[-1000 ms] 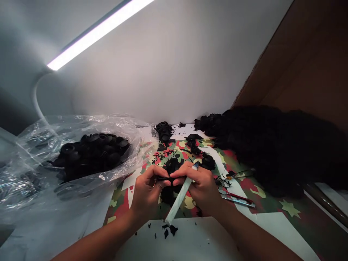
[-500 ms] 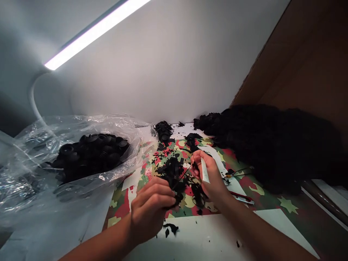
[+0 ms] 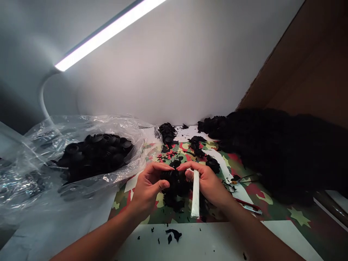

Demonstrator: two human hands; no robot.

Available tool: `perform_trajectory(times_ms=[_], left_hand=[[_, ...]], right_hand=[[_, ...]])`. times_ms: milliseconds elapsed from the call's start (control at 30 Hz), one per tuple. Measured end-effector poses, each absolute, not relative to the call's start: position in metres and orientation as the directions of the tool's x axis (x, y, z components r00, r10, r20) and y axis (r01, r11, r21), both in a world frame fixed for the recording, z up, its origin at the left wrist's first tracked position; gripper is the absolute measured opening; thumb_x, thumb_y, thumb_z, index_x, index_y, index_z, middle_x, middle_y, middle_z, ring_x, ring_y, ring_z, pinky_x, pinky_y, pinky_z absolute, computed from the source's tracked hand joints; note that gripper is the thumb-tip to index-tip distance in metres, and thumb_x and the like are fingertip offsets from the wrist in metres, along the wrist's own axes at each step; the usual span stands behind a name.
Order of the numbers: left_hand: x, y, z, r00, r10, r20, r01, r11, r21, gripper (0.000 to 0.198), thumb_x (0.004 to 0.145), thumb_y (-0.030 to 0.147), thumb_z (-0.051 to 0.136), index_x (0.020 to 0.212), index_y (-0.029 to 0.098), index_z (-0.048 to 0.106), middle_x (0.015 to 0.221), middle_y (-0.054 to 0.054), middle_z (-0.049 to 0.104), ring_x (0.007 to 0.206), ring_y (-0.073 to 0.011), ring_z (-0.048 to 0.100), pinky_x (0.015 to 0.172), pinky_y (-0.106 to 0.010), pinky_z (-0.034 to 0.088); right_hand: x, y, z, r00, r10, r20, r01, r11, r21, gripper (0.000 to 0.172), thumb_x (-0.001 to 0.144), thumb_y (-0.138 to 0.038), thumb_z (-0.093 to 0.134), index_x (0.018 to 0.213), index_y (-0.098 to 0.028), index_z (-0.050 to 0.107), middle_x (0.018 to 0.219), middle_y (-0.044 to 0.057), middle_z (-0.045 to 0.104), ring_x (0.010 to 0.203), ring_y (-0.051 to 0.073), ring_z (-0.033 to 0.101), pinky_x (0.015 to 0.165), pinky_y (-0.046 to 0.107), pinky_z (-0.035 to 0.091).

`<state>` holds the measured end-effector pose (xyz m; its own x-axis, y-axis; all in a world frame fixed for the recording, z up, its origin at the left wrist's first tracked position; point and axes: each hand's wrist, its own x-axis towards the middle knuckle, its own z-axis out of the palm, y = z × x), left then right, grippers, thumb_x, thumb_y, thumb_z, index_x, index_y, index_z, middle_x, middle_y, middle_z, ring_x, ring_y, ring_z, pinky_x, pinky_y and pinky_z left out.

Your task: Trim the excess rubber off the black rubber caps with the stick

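My left hand (image 3: 152, 185) is cupped at the left side of a heap of black rubbery pieces (image 3: 176, 185), its thumb apart from its fingers. Across from it, my right hand (image 3: 209, 180) curves around the other side of the heap, and the fingertips of both hands nearly meet above it. A white flat stick-like handle (image 3: 195, 195) is gripped in my right hand and points down toward me; its other end is hidden by the fingers. Some pieces between the palms look round and ridged.
On the left, an open clear plastic bag (image 3: 141, 145) holds many round black caps (image 3: 95, 156). A large black pile (image 3: 285, 152) fills the right side. A red utility knife (image 3: 248, 206) lies by my right forearm. Black scraps (image 3: 174, 235) litter the camouflage-patterned sheet (image 3: 125, 206). A lamp (image 3: 108, 34) hangs above.
My left hand has opened from a closed grip and moved up beside the heap. The right hand has turned, so the white handle now points down. A thin dark shaft between the hands is no longer visible.
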<state>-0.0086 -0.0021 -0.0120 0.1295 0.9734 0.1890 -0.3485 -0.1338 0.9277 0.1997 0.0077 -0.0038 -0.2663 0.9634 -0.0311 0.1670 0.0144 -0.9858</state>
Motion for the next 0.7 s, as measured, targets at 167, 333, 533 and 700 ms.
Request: perform_trajectory(times_ms=[167,333,533,700], left_hand=[[-0.007,-0.001,-0.009,0.192,0.959,0.207,-0.350,-0.130,0.928,0.022,0.070,0.016,0.087,0.087,0.022,0.075,0.100,-0.006,0.079,0.112,-0.0253,0.067,0.100,-0.037,0.051],[-0.007,-0.004,-0.005,0.240,0.960,0.146,-0.235,-0.089,0.968,0.038,0.073,0.019,0.085,0.109,0.023,0.074,0.123,-0.011,0.073,0.132,-0.0301,0.055,0.109,-0.043,0.043],[-0.006,-0.006,-0.009,0.331,0.943,-0.035,-0.207,0.109,0.972,0.041,0.085,0.043,0.075,0.120,0.023,0.070,0.095,-0.005,0.070,0.084,-0.0188,0.067,0.076,-0.030,0.054],[-0.006,-0.004,-0.011,0.309,0.943,-0.125,-0.212,0.196,0.957,0.034,0.080,0.042,0.081,0.105,0.019,0.073,0.080,0.000,0.067,0.069,-0.0117,0.063,0.070,-0.024,0.050]], right_hand=[[0.193,0.001,0.000,-0.258,0.966,0.006,0.095,0.032,-0.995,0.038,0.087,-0.049,0.070,0.110,-0.020,0.074,0.103,0.008,0.073,0.091,0.024,0.066,0.080,0.033,0.050],[0.186,-0.006,0.001,-0.110,0.973,0.203,0.207,0.222,-0.953,0.011,0.088,-0.029,0.069,0.090,-0.021,0.077,0.082,0.002,0.073,0.076,0.019,0.066,0.072,0.030,0.050],[0.188,-0.006,-0.004,-0.086,0.829,0.552,0.402,0.536,-0.742,0.012,0.088,-0.014,0.068,0.091,-0.023,0.075,0.082,0.002,0.074,0.076,0.019,0.069,0.072,0.031,0.053],[0.183,-0.007,-0.007,-0.167,0.718,0.676,0.442,0.667,-0.600,0.018,0.089,-0.009,0.064,0.093,-0.024,0.073,0.082,0.002,0.075,0.079,0.020,0.069,0.078,0.035,0.052]])
